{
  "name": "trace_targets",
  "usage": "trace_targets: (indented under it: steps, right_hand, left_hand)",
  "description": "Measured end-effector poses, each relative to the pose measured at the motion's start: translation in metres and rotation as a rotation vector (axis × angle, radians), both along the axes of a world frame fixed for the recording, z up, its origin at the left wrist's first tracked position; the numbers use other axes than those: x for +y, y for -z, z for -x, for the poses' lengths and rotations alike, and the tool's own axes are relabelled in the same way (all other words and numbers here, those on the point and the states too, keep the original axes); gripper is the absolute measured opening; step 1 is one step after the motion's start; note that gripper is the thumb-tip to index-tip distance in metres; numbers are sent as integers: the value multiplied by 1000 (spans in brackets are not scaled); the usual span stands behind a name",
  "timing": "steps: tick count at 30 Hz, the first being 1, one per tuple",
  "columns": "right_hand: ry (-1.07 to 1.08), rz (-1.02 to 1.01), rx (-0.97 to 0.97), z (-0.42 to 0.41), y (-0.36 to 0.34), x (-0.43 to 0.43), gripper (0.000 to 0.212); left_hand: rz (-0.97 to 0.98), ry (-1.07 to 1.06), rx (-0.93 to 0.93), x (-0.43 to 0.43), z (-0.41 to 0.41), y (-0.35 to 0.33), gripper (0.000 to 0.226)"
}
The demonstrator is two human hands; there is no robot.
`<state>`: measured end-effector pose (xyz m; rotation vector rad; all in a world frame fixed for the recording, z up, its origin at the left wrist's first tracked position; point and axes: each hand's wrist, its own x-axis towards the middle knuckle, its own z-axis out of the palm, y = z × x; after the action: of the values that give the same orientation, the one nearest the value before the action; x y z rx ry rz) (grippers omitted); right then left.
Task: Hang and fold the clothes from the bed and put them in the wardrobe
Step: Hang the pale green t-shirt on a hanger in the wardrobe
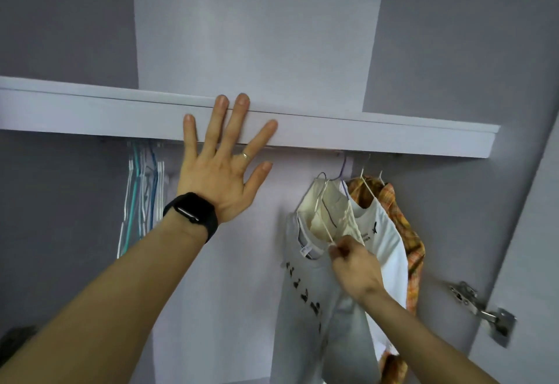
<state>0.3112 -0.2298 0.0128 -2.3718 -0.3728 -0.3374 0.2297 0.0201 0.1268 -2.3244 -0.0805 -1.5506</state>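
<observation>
Inside the wardrobe, my left hand [225, 157] is spread flat with straight fingers against the front edge of the shelf [393, 138]. My right hand [352, 262] pinches the white hanger [323, 223] that carries a white T-shirt with dark print [305, 302]. A cream garment [325, 205] hangs just behind it, then a white shirt with a small logo [381, 232] and an orange plaid shirt [405, 226] at the far right. The rail under the shelf is mostly hidden.
Several empty hangers [142, 199] hang bunched at the left under the shelf. A metal door hinge [481, 308] sits on the right wardrobe wall. The compartment above the shelf shows only bare panels.
</observation>
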Motion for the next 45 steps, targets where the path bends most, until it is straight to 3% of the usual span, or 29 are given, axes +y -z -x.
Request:
trace_targets:
  steps: [7, 15, 23, 30, 37, 45]
  right_hand:
    - [61, -104, -111, -50, -36, 23, 15]
    - [190, 133, -21, -84, -48, 50, 28]
    - [114, 354, 130, -25, -83, 19, 26]
    - [-76, 230, 203, 88, -150, -46, 17]
    - [-12, 34, 27, 196, -157, -116, 8]
    - [274, -94, -28, 312, -110, -196, 22]
  left_hand:
    - [-41, -12, -120, 3, -13, 6, 65]
    - [-47, 22, -157, 4, -19, 8, 67]
    - [99, -42, 144, -8, 7, 5, 70]
    - [340, -158, 504, -48, 46, -32, 77]
    - [712, 87, 685, -97, 78, -55, 69]
    - [518, 591, 894, -220, 145, 19, 46]
